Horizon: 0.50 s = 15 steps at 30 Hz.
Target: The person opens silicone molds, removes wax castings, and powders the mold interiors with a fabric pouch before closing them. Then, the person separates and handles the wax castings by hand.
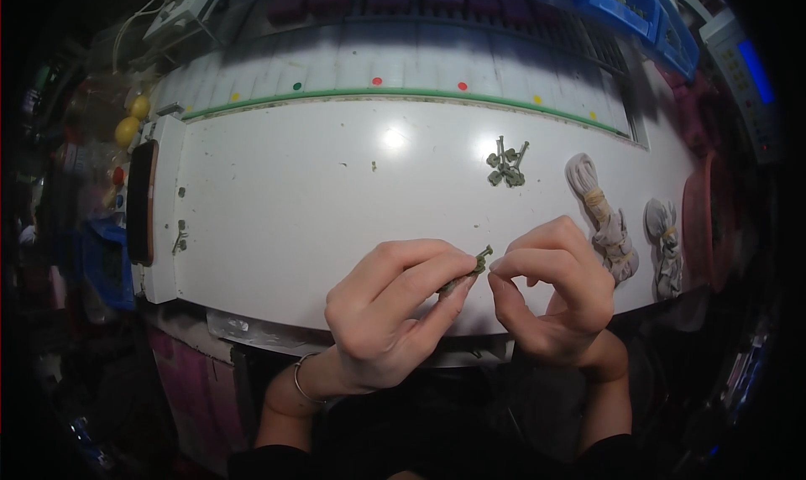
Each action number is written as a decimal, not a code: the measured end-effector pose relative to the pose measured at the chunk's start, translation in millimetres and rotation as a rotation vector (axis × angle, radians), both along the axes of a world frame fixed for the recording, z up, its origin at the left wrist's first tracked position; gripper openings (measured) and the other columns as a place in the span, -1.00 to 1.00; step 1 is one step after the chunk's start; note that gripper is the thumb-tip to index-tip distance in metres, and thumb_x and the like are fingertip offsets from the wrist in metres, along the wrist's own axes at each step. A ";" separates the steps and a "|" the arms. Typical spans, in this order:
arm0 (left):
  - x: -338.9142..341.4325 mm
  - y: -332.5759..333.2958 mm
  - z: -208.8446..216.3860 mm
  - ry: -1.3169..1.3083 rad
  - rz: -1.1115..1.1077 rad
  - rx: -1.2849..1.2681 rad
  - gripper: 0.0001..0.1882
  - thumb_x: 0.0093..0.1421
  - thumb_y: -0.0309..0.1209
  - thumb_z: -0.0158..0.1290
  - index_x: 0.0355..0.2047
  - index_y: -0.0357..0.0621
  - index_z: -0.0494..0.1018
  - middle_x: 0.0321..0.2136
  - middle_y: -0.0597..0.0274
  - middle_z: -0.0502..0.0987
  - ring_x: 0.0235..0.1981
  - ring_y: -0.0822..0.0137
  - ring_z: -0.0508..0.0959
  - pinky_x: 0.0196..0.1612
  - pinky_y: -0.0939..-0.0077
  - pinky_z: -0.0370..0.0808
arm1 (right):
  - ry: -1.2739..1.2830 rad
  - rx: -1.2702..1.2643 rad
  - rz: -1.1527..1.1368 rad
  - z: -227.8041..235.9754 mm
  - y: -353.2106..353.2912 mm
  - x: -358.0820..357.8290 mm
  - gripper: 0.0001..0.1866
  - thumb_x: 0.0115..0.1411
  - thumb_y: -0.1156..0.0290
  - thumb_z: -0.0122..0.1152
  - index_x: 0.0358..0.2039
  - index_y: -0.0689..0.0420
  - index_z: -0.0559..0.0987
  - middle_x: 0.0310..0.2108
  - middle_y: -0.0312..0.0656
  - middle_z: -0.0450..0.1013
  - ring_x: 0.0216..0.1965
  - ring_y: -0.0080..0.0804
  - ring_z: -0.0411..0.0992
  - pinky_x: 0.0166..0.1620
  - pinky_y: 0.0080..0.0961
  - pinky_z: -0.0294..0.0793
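Observation:
Near the front edge of the white tabletop, my left hand [395, 304] pinches a small grey-green moulded piece [480, 263] between thumb and fingertips. A thin stem with a knobbed end sticks up from it toward the right; the fingers hide much of its body. Just right of that stem is my right hand [554, 287], its thumb and index finger pressed together. Whatever the right fingertips hold, if anything, is hidden. Beyond my hands lies a cluster of similar grey-green stemmed pieces [506, 165] on the tabletop.
On the right lie two banded pale cloth-like bundles [606, 216] [665, 245], beside a reddish round container [705, 220]. A phone-like dark slab [143, 203] stands along the left edge. A green strip [336, 92] crosses the back, below blue bins [621, 6]. Small scraps [180, 237] lie at left.

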<state>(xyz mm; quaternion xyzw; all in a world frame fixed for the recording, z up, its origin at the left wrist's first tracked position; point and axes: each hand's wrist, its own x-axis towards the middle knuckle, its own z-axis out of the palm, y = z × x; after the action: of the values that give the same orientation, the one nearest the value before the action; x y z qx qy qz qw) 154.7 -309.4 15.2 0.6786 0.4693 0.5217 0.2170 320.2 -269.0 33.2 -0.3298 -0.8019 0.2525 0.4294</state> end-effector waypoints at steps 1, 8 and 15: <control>0.6 -0.4 0.0 0.035 0.014 0.017 -0.74 -0.11 -0.72 0.15 -0.35 -0.32 0.47 -0.41 0.06 0.50 -0.46 0.31 0.54 -0.42 0.57 0.50 | 0.000 -0.001 -0.001 -0.3 -1.2 -0.1 -0.72 -0.30 0.74 0.23 -0.47 0.22 0.50 -0.54 -0.20 0.41 -0.57 -0.36 0.33 -0.55 -0.57 0.28; 5.4 0.4 -3.3 0.182 0.041 0.196 -0.69 -0.14 -0.72 0.17 -0.32 -0.27 0.48 -0.38 0.08 0.48 -0.43 0.26 0.52 -0.41 0.56 0.51 | 0.084 -0.276 0.020 4.2 -5.0 5.5 -0.82 -0.11 0.69 0.21 -0.44 0.20 0.49 -0.54 -0.26 0.41 -0.58 -0.57 0.36 -0.58 -0.72 0.24; 6.0 -2.3 -4.7 0.174 0.019 0.171 -0.70 -0.13 -0.71 0.18 -0.32 -0.26 0.49 -0.37 0.08 0.48 -0.41 0.26 0.52 -0.41 0.54 0.50 | 0.090 -0.557 0.038 6.4 -2.4 9.4 -0.89 -0.04 0.65 0.18 -0.47 0.21 0.47 -0.54 -0.32 0.41 -0.58 -0.69 0.34 -0.59 -0.78 0.21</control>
<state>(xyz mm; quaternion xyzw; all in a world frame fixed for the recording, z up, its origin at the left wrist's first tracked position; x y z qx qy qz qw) 160.8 -311.6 10.5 0.7329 0.4466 0.5009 0.1118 329.6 -271.4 39.6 -0.4086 -0.6876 0.4856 0.3526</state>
